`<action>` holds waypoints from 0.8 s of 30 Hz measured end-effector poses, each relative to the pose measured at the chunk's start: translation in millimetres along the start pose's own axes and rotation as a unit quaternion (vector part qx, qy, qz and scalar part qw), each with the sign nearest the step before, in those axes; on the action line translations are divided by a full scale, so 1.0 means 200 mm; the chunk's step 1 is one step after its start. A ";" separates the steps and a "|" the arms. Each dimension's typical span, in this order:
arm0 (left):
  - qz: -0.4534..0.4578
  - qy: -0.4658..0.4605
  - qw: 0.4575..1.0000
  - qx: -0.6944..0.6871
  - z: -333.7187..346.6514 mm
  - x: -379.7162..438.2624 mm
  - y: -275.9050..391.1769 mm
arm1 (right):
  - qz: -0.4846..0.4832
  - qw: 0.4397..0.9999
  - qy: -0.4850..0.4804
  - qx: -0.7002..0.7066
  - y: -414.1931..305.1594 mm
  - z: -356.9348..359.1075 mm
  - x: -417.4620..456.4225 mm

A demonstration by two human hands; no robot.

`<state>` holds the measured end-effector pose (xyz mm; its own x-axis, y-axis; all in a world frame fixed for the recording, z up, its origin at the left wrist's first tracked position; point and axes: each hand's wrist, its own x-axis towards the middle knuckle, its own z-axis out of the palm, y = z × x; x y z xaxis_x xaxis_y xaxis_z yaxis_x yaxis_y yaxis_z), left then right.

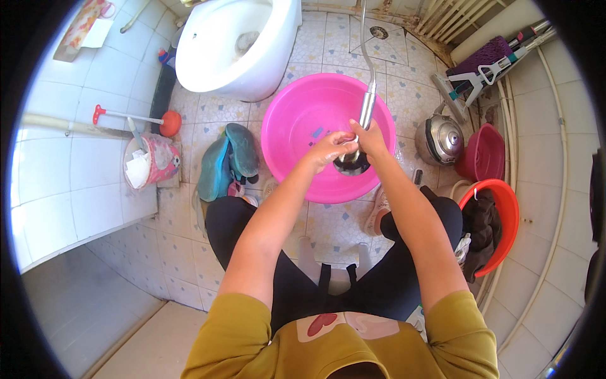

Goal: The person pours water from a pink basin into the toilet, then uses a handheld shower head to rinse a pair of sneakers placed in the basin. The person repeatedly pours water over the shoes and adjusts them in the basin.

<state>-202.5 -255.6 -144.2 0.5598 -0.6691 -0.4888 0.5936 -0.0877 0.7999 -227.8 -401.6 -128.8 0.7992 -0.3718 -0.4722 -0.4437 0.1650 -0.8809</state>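
A pink plastic basin (298,109) stands on the tiled floor between my feet. Over its right part my right hand (370,139) grips a chrome hand shower (367,106), whose hose (367,52) runs up towards the far wall. Close to the shower's lower end is my left hand (334,149), its fingers curled near a small whitish thing that I cannot make out. Below both hands a dark, shiny round thing (352,166) shows at the basin's near right side; whether it belongs to the shower is unclear.
A toilet (227,78) stands at the far left, teal slippers (215,166) left of the basin. Near the wall on the left are a plunger (170,124) and a waste bin (163,161). On the right are a metal kettle (440,139), a dark pink tub (483,151), a red bucket (511,227) with clothes, and mops (473,80).
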 end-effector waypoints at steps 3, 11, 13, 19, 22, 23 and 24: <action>0.051 0.024 0.995 0.082 0.01 -0.02 0.02 | 0.052 0.997 -0.037 0.036 -0.03 0.05 -0.02; -0.016 0.007 0.999 -0.028 -0.05 -0.05 0.19 | 0.142 0.951 -0.169 0.216 0.14 0.00 0.01; -0.020 0.002 0.995 -0.099 -0.05 -0.05 0.19 | 0.099 0.916 -0.287 0.261 0.14 0.04 -0.04; -0.002 0.013 0.984 -0.178 -0.05 -0.05 0.14 | -0.148 0.937 -0.309 0.073 0.16 0.14 -0.02; 0.021 0.022 0.987 -0.156 -0.08 -0.06 0.19 | -0.105 0.936 -0.304 0.142 0.14 0.17 -0.03; 0.029 0.022 0.989 -0.144 -0.09 -0.06 0.20 | -0.102 0.938 -0.304 0.133 0.13 0.17 -0.03; 0.030 0.042 0.986 -0.157 -0.11 -0.09 0.21 | -0.083 0.942 -0.287 0.155 0.05 0.23 -0.10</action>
<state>-175.2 -231.2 -109.8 0.6376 -0.6009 -0.4821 0.7007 0.1923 0.6871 -229.4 -351.2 -129.9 0.9740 0.1245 -0.1891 -0.2250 0.4398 -0.8695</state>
